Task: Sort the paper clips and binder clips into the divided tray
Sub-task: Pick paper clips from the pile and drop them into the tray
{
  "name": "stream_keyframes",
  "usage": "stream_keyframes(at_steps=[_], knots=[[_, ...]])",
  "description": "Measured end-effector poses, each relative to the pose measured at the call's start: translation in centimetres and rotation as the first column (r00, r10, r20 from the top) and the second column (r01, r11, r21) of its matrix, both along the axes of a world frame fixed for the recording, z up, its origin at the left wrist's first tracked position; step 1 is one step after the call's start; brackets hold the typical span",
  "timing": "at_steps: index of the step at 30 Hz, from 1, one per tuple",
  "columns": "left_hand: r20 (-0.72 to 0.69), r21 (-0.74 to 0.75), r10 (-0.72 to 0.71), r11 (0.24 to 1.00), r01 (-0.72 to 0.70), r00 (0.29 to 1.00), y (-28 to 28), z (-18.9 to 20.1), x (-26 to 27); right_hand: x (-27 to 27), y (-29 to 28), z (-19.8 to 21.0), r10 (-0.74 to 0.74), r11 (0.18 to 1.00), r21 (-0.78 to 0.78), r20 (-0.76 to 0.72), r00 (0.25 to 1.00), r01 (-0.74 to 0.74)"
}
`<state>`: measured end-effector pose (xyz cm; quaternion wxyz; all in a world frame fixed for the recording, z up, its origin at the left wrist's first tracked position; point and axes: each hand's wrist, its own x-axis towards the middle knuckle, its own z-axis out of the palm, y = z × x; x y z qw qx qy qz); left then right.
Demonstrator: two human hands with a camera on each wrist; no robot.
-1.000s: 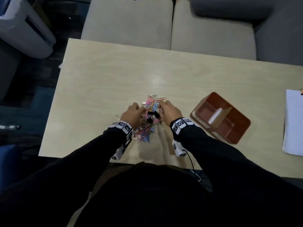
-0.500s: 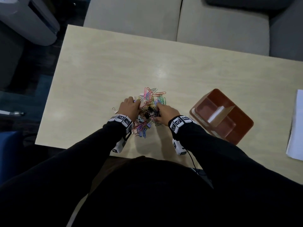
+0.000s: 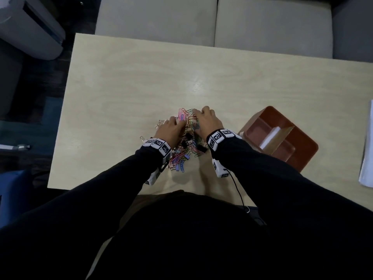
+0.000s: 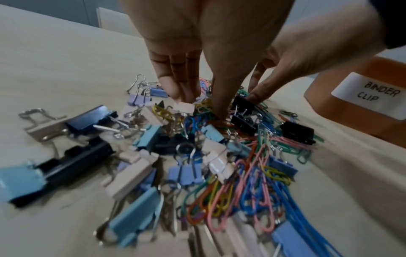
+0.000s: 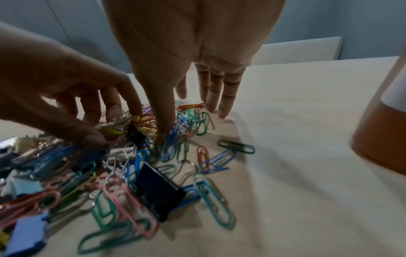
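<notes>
A mixed pile of coloured paper clips and binder clips (image 3: pixel 186 146) lies near the front of the pale wooden table (image 3: pixel 121 87). My left hand (image 3: pixel 177 124) reaches into the pile's left side; its straight fingers (image 4: pixel 182 93) touch a pale binder clip and its thumb presses on paper clips. My right hand (image 3: pixel 198 116) lies over the pile's far right edge, fingers (image 5: pixel 219 97) straight and touching the table, thumb on paper clips (image 5: pixel 171 144). Neither hand lifts a clip. A brown divided tray (image 3: pixel 302 150) stands to the right, with a "BINDER CLIP" label (image 4: pixel 369 97).
A white sheet of paper (image 3: pixel 367 158) lies at the table's right edge. Beige sofa cushions (image 3: pixel 201 17) stand behind the table and a white appliance (image 3: pixel 30 27) at the far left. A dark binder clip (image 5: pixel 158 187) sits at the pile's near right.
My right hand has slid from the pile's near side to its far right edge. My left hand stays in the left side. The clips lie more spread towards me.
</notes>
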<state>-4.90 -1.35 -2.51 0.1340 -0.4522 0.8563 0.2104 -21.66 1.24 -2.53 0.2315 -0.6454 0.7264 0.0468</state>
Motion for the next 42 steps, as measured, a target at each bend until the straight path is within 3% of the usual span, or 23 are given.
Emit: stream_keyframes(at_steps=[6, 12, 21, 27, 34, 42], knots=[[-0.071, 0.039, 0.036, 0.999, -0.034, 0.997, -1.3, -0.2, 0.1, 0.2, 0.1, -0.6, -0.005, 1.000, -0.005, 0.047, 0.999, 0.005], [-0.157, 0.096, 0.147, 0.986, -0.133, 0.977, -1.5, 0.0, 0.8, -0.4, 0.0, -0.4, -0.106, 0.994, 0.003, 0.134, 0.985, 0.107], [-0.336, 0.078, 0.186, 0.982, -0.170, 0.923, -1.5, 2.3, 0.5, -1.5, 0.2, 1.4, -0.256, 0.955, -0.049, 0.359, 0.898, 0.292], [-0.376, 0.054, 0.174, 0.985, -0.166, 0.910, -2.2, 4.6, -0.3, -2.8, 1.7, 3.9, -0.287, 0.910, -0.131, 0.488, 0.824, 0.394], [-0.499, 0.118, 0.194, 0.981, -0.156, 0.845, -0.5, 8.8, -3.5, -5.4, 5.3, 7.2, -0.329, 0.808, -0.222, 0.598, 0.731, 0.546], [-0.591, 0.225, 0.105, 0.974, 0.039, 0.800, 3.8, 11.4, -11.8, -10.8, 11.1, 9.5, -0.442, 0.627, -0.251, 0.665, 0.602, 0.737]])
